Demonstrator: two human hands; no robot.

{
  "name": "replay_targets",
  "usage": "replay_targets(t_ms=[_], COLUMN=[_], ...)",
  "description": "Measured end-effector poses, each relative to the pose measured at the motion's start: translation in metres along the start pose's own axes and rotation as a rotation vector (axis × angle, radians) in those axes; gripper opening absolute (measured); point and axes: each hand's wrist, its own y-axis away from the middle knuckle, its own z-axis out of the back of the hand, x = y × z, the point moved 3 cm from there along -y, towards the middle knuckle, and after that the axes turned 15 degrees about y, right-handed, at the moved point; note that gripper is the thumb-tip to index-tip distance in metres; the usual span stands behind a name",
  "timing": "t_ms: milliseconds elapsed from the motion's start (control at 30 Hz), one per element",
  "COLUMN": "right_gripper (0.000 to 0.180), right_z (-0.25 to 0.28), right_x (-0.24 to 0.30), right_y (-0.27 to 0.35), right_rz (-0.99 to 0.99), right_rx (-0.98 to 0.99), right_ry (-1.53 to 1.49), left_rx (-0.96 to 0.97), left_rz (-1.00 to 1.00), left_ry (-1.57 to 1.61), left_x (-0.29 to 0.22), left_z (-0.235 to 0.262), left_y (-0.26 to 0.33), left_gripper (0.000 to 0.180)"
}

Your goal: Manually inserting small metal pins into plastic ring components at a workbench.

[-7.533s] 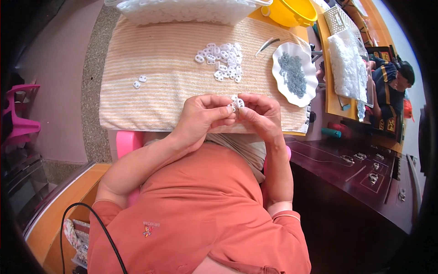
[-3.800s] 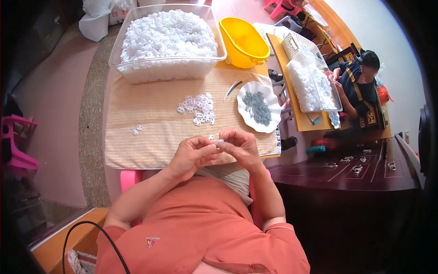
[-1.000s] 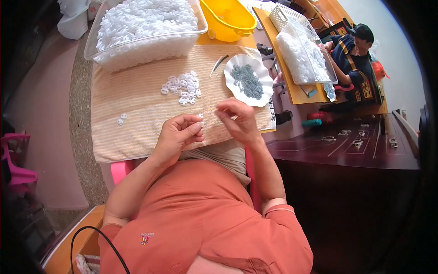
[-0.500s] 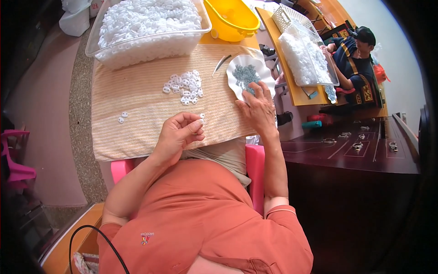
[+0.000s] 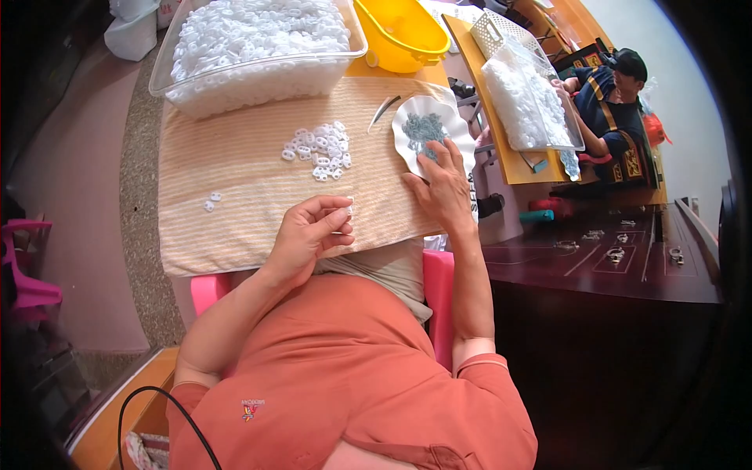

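Pinkish flooring [image 5: 86,172] runs down the left of the room, and a striped towel [image 5: 243,164] covers the worktable. Near the towel's far right corner, close to its right edge, sits a white scalloped plate [image 5: 458,117] with a heap of small grey pieces [image 5: 423,128]. The right hand [image 5: 446,188] is much the nearer to it: its fingers reach over the plate's near rim and point away from the body, tips at the heap's near side. They are bent and slightly spread; whether they grip a piece cannot be told. The grey pieces lie jumbled, too small for any single long axis to be read.

By the towel's near edge, right of its middle, the left hand [image 5: 312,229] pinches a small white piece [image 5: 350,210] between thumb and fingers. Mostly covered, it seems to stand lengthwise away from the body. Beyond it, nearer the towel's middle, lies a cluster of white two-hole pieces [image 5: 319,149]; two stray white pieces [image 5: 211,204] lie toward the left edge. What look like curved tweezers [image 5: 384,112] rest just left of the plate.

Dark lettering [image 5: 472,192] shows at the towel's right edge, partly cut off by the right hand, and the orange-red shirt [image 5: 337,337] bears a small embroidered emblem [image 5: 250,410] with tiny lettering.
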Motion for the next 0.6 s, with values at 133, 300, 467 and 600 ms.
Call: replay_targets(t_ms=[133,300,467,600], right_gripper=[0.033,0.031,0.027,0.025], right_z=[0.0011,-0.0005,-0.0037,-0.0065], right_x=[-0.0006,-0.0039,-0.0043,-0.0027], right_y=[0.0018,0.0042,0.007,0.0077], right_rz=[-0.019,-0.037,-0.038,-0.039], right_rx=[-0.003,-0.012,-0.072,-0.109], right_ry=[-0.046,-0.09,-0.178,-0.224], left_rx=[-0.005,-0.006,-0.003,0.001], left_rz=[0.002,0.014,0.017,0.017], left_ry=[-0.005,-0.001,-0.001,-0.003], left_x=[-0.0014,-0.0006,0.0005,0.0006], left_z=[-0.0014,-0.0009,0.0003,0.0003], left_y=[0.0012,0.0004,-0.0008,-0.001], left_gripper=[0.018,0.016,0.016,0.016])
